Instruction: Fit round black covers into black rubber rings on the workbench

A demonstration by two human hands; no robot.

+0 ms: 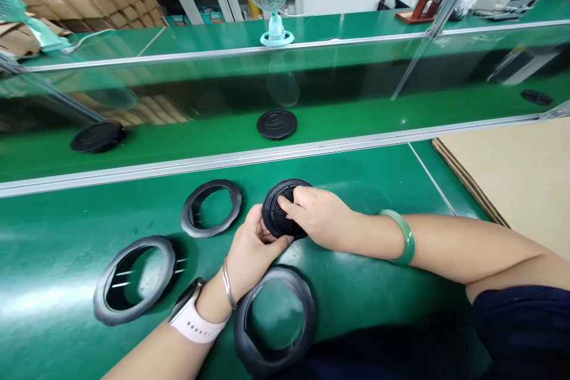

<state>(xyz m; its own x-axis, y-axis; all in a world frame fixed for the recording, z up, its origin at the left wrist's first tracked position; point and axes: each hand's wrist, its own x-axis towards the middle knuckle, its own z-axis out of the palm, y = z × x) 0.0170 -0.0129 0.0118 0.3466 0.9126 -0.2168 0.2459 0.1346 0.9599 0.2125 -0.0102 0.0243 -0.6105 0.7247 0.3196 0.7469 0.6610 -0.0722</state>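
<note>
Where the green table point(53, 237) spreads out at the left, a wide black ring point(138, 243) lies flat, with a smaller ring point(235, 205) further back and a third ring point(310, 314) just below the left wrist. The left hand point(252, 249) grips the lower left edge of a black disc point(273, 218), fingers curled onto it. Being round, the disc has no long axis. It is held tilted off the table between both hands. The right hand point(320, 217) clasps it from the right, fingertips across its ribbed face, equally close.
</note>
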